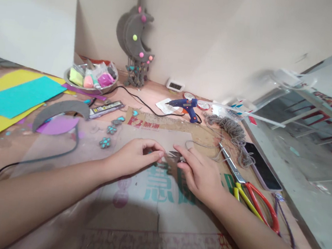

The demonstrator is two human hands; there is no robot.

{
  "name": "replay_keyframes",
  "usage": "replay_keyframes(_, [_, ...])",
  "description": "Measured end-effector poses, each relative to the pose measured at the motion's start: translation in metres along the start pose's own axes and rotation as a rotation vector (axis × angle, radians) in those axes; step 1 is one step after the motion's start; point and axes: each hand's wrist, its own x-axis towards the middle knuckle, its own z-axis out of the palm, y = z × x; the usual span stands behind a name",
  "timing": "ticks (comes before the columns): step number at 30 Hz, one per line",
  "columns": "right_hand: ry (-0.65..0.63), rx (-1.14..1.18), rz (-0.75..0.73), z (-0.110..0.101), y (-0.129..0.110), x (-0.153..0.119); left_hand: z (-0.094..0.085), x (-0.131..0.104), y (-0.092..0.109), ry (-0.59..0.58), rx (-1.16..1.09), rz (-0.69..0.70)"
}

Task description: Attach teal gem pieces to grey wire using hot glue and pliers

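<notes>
My left hand (141, 156) is over the middle of the printed cardboard, its thumb and fingertips pinched together. What is between those fingertips is too small to make out. Facing it, my right hand (199, 172) holds a small dark grey piece with pointed ends (175, 155) between thumb and fingers. The tips of both hands are close together. A thin grey cord (204, 144) runs from near the right hand towards a tangled grey yarn bundle (231, 130). To the left lie several small grey-and-turquoise flower pieces (105, 142).
Red-and-yellow-handled scissors (246, 181) and a phone (263, 167) lie right. A blue glue gun (186, 106) with a long glue stick rests behind. Further left are a metal bowl (69, 79), a grey crescent (62, 108) and turquoise sheet (19, 97). A moon decoration (128, 32) hangs on the wall.
</notes>
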Motion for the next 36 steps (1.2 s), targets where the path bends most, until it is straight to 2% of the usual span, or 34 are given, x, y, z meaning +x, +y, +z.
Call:
replay_keyframes(15, [-0.047, -0.077, 0.000, 0.0046, -0.0004, -0.0022, 0.0006, -0.0011, 0.0009, 0.001, 0.081, -0.006])
replay_keyframes(36, [-0.077, -0.007, 0.043, 0.0043, -0.0024, -0.0029, 0.0013, -0.0014, 0.0026, 0.046, 0.202, 0.058])
